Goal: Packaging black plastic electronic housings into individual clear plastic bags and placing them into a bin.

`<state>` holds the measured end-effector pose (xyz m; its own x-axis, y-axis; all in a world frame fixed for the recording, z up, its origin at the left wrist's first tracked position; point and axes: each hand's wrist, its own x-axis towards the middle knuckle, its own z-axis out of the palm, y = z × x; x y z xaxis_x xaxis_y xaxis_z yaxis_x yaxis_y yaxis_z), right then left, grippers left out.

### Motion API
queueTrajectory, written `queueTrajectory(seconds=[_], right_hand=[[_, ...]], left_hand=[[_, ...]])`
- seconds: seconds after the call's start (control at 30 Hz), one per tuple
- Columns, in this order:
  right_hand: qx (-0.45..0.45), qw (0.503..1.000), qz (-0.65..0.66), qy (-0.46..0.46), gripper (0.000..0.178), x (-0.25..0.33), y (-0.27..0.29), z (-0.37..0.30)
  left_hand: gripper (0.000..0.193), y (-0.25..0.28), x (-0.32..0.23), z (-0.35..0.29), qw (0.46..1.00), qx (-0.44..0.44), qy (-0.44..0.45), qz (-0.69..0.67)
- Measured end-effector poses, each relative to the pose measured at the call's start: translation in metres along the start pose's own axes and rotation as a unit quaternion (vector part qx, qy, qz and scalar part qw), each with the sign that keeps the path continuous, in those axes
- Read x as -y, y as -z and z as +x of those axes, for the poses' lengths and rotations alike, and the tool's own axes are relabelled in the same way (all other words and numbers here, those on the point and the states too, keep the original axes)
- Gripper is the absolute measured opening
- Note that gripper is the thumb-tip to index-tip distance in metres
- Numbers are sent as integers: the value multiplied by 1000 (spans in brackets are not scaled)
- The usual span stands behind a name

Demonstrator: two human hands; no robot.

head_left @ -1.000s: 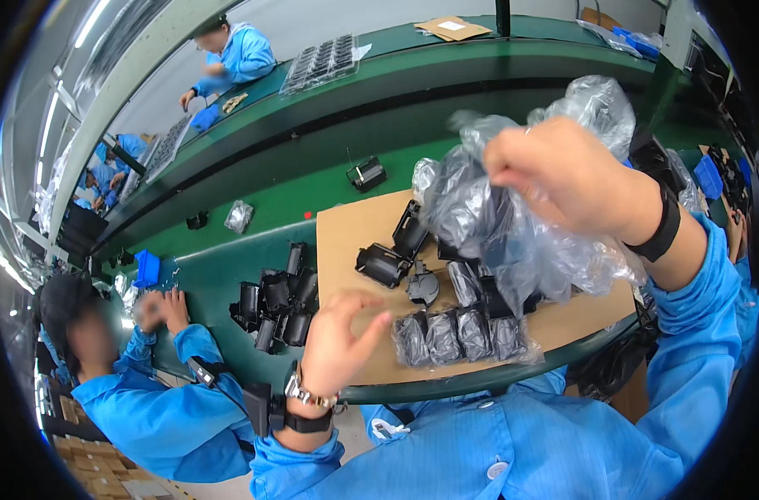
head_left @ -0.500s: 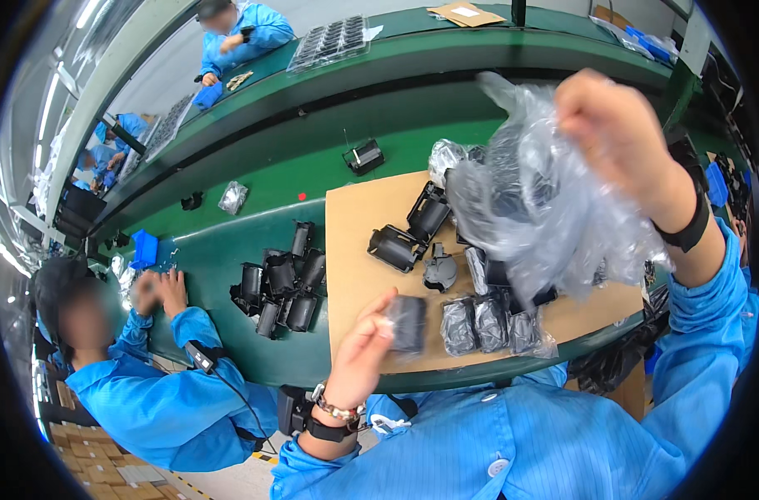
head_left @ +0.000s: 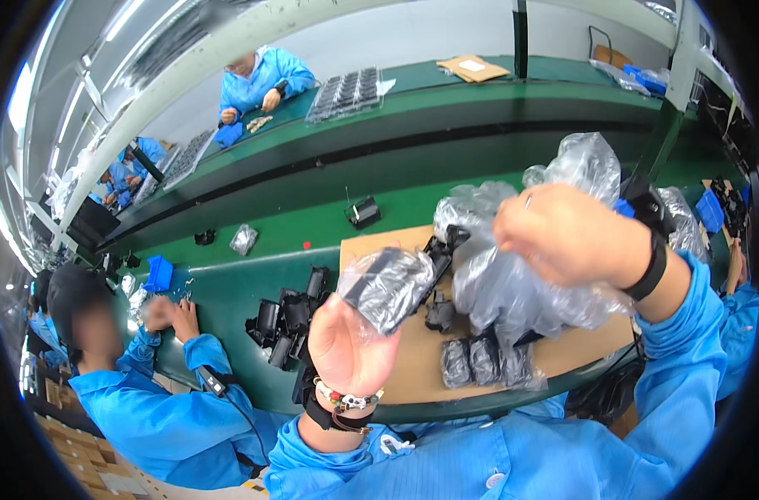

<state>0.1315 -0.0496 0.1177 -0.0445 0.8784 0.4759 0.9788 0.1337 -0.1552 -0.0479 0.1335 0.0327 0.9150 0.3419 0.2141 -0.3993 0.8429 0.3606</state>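
Observation:
My left hand (head_left: pixel 352 348), palm turned up, holds a black part in a clear plastic bag (head_left: pixel 393 283) above the near left of a brown cardboard sheet (head_left: pixel 404 385). My right hand (head_left: pixel 575 242) is closed on a large, crumpled clear plastic bag (head_left: pixel 500 292), which spreads over the sheet's right half and hides much beneath it. In front of it lie several bagged black parts (head_left: pixel 483 360) in a row. Between my hands, a few unbagged black plastic parts (head_left: pixel 439 312) show partly behind the bagged one.
A pile of black plastic housings (head_left: pixel 292 312) sits left of the sheet on the green table. A co-worker (head_left: pixel 154 392) in blue works at the left, beside a blue bin (head_left: pixel 158 273). A black part with a thin upright wire (head_left: pixel 363 213) stands farther back.
My left hand has risen and turned palm up with the bagged part. My right hand has come down and left, lowering the large plastic bag onto the sheet. The view has shifted slightly.

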Motion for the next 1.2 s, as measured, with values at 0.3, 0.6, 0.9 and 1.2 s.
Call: queueTrajectory(seconds=[0.3, 0.6, 0.9, 1.2], right_hand=[[-83, 991, 62, 87, 24, 4, -23, 8], [-126, 991, 10, 37, 25, -2, -32, 10], [-160, 986, 47, 6, 14, -9, -11, 12], [-180, 983, 26, 19, 14, -19, -11, 14]], left_hand=[[51, -29, 24, 34, 999, -51, 7, 0], [46, -26, 39, 39, 996, -33, 11, 79], [37, -4, 26, 11, 936, -104, -81, 327], [47, 40, 47, -62, 621, 56, 57, 779]])
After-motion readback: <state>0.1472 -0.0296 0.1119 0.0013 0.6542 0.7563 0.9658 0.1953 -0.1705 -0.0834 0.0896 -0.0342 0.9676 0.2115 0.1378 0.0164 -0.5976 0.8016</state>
